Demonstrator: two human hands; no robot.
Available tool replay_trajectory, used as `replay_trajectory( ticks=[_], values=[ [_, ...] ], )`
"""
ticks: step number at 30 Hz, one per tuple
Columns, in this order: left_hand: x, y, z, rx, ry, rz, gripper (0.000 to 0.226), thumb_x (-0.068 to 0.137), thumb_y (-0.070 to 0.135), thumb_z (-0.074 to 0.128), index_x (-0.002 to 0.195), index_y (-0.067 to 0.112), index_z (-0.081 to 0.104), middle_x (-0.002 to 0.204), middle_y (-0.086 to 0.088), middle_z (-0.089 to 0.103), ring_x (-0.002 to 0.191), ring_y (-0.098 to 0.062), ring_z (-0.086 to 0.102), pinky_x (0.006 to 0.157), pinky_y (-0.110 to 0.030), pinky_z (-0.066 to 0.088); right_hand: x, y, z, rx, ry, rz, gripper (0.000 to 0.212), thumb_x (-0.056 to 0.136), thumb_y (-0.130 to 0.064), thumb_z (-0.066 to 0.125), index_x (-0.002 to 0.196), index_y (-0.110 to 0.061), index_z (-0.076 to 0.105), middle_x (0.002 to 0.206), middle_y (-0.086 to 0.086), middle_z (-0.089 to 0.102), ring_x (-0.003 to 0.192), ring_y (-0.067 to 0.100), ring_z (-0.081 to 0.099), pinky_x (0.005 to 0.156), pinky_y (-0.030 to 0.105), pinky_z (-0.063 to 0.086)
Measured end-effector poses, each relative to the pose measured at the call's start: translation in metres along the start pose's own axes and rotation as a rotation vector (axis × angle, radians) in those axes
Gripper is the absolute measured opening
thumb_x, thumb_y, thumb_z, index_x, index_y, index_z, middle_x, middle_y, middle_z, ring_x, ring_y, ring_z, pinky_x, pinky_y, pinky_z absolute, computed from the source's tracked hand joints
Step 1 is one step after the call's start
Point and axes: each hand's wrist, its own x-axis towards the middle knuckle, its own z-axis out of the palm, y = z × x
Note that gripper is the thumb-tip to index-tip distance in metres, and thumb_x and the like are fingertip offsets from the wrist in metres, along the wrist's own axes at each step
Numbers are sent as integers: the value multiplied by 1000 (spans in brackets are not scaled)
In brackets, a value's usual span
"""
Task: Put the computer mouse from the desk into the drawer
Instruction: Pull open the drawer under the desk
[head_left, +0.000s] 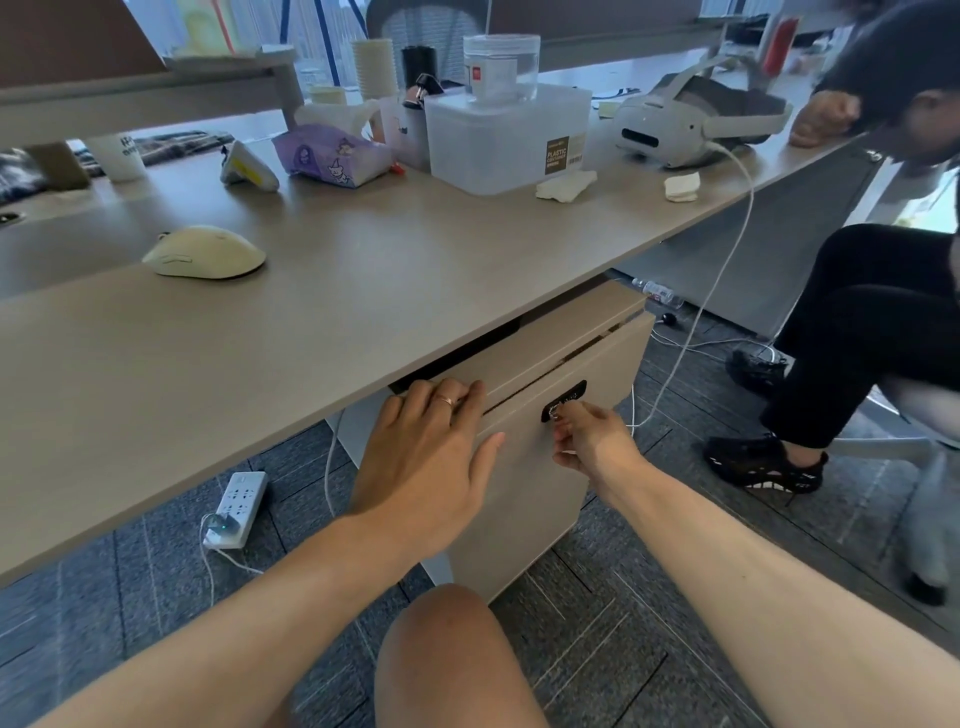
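Observation:
A cream computer mouse (205, 253) lies on the beige desk (363, 280), left of centre, untouched. Under the desk stands a beige drawer cabinet (524, 483) with its top drawer front (602, 379) closed. My left hand (431, 462) rests flat on the cabinet's upper left corner, fingers hooked over the top edge of the drawer front. My right hand (587, 441) pinches a small metal key (558, 410) in the black lock plate on the drawer front.
A clear plastic box (506, 137), purple tissue pack (332, 156), VR headset (685, 122) with a hanging white cable, and cups line the desk's far side. A power strip (236, 509) lies on the carpet. A seated person's legs (852, 332) are to the right.

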Motion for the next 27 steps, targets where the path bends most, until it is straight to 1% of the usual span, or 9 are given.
replay_trajectory(
  ticks=[3, 7, 10, 12, 15, 18, 21, 27],
  values=[
    [0, 0, 0, -6, 3, -6, 61, 103, 48, 23, 147, 13, 48, 137, -7, 59, 120, -26, 50, 96, -44, 43, -17, 8, -20, 24, -8, -31, 23, 98, -16, 54, 75, -13, 56, 59, 2, 52, 55, 17, 48, 60, 32, 47],
    [-1, 1, -2, -5, -17, -19, 64, 100, 50, 24, 151, 17, 43, 144, -3, 53, 125, -24, 45, 100, -41, 39, -35, 17, -45, -33, 28, -47, 23, 100, -16, 49, 80, -10, 59, 67, 7, 56, 63, 20, 53, 62, 33, 48],
    [-3, 3, -5, -22, -38, -20, 73, 97, 63, 32, 156, 19, 34, 152, -1, 44, 132, -22, 37, 105, -39, 35, -49, 25, -65, -51, 40, -46, 22, 99, -18, 50, 81, -9, 60, 68, 8, 58, 68, 23, 56, 62, 33, 48],
    [-3, 4, -8, -30, -55, -21, 82, 93, 69, 36, 158, 20, 28, 155, -1, 40, 135, -21, 33, 108, -39, 33, -58, 32, -79, -59, 54, -39, 21, 97, -19, 52, 81, -9, 61, 69, 8, 59, 69, 24, 57, 65, 36, 48],
    [-5, 8, -11, -26, -73, -26, 95, 86, 76, 43, 159, 19, 23, 159, -1, 34, 138, -22, 30, 111, -40, 31, -72, 40, -100, -72, 77, -35, 22, 97, -18, 51, 80, -9, 61, 69, 8, 59, 66, 23, 57, 67, 38, 47],
    [-7, 8, -12, -20, -106, -29, 106, 80, 80, 50, 160, 18, 18, 162, -1, 29, 141, -23, 27, 111, -40, 29, -88, 46, -118, -77, 90, -37, 22, 98, -17, 49, 82, -8, 60, 69, 9, 59, 65, 23, 57, 66, 37, 47],
    [-8, 9, -12, -16, -113, -36, 112, 76, 83, 52, 160, 19, 16, 162, -1, 28, 141, -23, 26, 113, -40, 28, -101, 50, -133, -75, 105, -38, 23, 100, -15, 46, 85, -5, 60, 69, 10, 58, 64, 23, 56, 63, 35, 48],
    [-10, 15, -10, -4, -101, -57, 116, 72, 87, 51, 160, 19, 16, 163, 0, 27, 141, -23, 26, 114, -41, 28, -116, 56, -148, -40, 130, -32, 23, 100, -14, 46, 84, -3, 60, 67, 12, 56, 63, 25, 54, 63, 37, 48]
  ],
)
